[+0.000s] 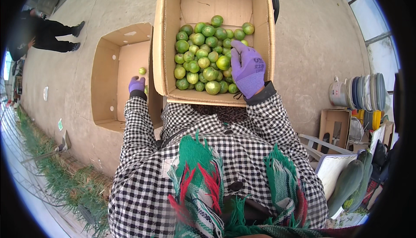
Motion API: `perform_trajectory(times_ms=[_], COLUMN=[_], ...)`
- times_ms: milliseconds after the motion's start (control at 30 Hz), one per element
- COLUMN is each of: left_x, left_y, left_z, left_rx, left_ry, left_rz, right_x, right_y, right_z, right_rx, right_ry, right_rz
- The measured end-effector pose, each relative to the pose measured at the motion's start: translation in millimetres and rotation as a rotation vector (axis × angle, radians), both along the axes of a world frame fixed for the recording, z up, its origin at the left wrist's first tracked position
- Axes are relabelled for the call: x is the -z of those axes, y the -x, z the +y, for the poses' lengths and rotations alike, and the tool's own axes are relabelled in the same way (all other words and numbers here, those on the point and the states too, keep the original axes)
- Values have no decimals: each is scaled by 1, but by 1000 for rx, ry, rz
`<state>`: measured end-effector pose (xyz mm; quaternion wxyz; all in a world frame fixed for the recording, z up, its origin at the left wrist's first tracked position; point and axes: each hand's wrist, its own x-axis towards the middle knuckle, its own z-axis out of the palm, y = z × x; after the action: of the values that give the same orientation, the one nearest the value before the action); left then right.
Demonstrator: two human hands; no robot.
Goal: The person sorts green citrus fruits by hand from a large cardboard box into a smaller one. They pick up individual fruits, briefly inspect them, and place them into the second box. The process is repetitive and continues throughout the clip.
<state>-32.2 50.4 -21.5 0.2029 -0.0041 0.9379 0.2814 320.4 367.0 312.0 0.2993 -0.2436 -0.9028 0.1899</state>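
A cardboard box (pixel 215 6) in front of me holds many round green citrus fruits (pixel 203 63), some yellowish. My right hand (pixel 248 64), in a purple glove, rests on the fruits at the box's right side; whether its fingers hold one is hidden. To the left and lower stands a second cardboard box (pixel 105 75). Inside it is my left hand (pixel 136 84), also purple-gloved, beside a single green fruit (pixel 142 71). Another fruit (pixel 146 89) shows partly beside the left wrist. What the left palm holds, if anything, cannot be seen.
A person (pixel 48 35) in dark clothes stands at the upper left. Green plants (pixel 55 163) line the lower left floor. At the right are stacked buckets (pixel 357 91), a small cardboard box (pixel 334 126) and large green gourds (pixel 347 184).
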Motion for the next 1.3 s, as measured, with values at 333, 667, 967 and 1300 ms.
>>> perform_trajectory(times_ms=[333,667,967,1300], left_x=[-353,-324,-346,-349], left_y=[-169,-194,-202,-215], left_z=[173,224,200,195], left_rx=[950,1223,625,754], left_ry=[-657,-79,-1339,-1313], left_rz=[851,734,-497,-458], right_x=[-5,-4,-9,-6], right_y=[0,1,1,-1], right_z=[-2,-3,-4,-4], right_rx=[25,18,-11,3], right_ry=[-15,-59,-55,-7], right_rz=[-17,9,-139,-167])
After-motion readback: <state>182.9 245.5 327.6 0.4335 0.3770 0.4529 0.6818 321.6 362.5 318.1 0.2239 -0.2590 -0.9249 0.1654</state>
